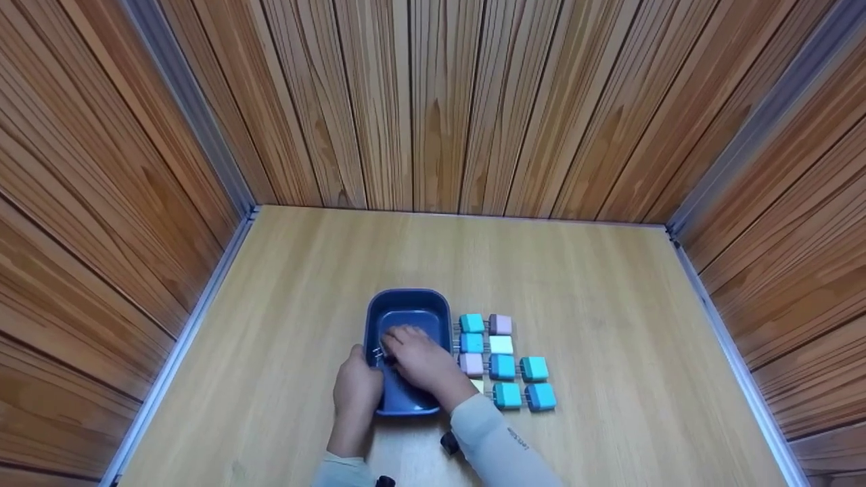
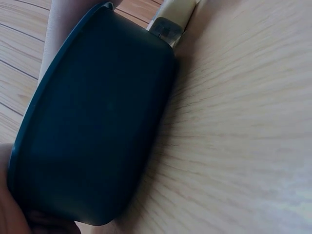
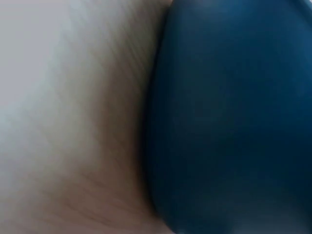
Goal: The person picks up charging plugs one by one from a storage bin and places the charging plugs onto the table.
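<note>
A dark blue plastic tub (image 1: 408, 297) stands on the table. My left hand (image 1: 357, 382) grips its left rim; in the left wrist view that hand shows at the lower left edge of the tub wall (image 2: 97, 122). My right hand (image 1: 423, 362) reaches down into the tub, fingers curled. Metal prongs (image 1: 377, 352) of a plug adapter stick out beside its fingertips, near the left wall; the adapter's body is mostly hidden by the hand. In the right wrist view only the blurred tub side (image 3: 234, 122) and tabletop show.
Right of the tub, several plug adapters lie in rows, among them a teal one (image 1: 471, 323), a lilac one (image 1: 500, 325), a pale yellow one (image 1: 501, 345) and a blue one (image 1: 540, 397). My right forearm partly covers the nearest row. Wood-panelled walls (image 1: 440, 108) enclose the table.
</note>
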`<state>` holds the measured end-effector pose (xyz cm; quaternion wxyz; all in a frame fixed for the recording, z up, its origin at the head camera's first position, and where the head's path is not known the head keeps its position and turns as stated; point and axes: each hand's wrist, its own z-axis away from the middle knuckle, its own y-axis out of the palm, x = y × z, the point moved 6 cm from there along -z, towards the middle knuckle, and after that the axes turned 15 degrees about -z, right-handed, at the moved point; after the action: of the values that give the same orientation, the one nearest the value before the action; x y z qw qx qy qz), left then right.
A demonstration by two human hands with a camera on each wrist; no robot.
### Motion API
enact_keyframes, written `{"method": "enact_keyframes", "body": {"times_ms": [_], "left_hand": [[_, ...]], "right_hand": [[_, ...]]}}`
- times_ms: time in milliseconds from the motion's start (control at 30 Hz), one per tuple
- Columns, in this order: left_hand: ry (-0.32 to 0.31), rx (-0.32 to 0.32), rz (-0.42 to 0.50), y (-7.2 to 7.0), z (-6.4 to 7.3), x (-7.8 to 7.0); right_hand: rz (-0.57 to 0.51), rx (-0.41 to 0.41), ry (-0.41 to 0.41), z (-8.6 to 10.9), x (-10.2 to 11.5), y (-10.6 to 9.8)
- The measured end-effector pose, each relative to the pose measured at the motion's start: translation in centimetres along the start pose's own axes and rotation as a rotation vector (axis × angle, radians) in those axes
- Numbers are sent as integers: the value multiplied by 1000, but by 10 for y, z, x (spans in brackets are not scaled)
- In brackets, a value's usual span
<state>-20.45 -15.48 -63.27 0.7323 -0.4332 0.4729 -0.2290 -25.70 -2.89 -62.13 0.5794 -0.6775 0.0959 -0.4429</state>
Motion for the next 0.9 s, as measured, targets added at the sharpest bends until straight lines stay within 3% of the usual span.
{"method": "enact_keyframes", "body": {"times_ms": [300, 633, 900], "left_hand": [[-11, 17, -12, 1, -1, 0], [-40, 45, 16, 3, 0, 2], [-11, 21, 8, 1, 1, 0]], "right_hand": [[12, -35, -57, -2, 4, 0], [3, -27, -42, -4, 4, 2], [28, -52, -66, -3, 4, -1]]}}
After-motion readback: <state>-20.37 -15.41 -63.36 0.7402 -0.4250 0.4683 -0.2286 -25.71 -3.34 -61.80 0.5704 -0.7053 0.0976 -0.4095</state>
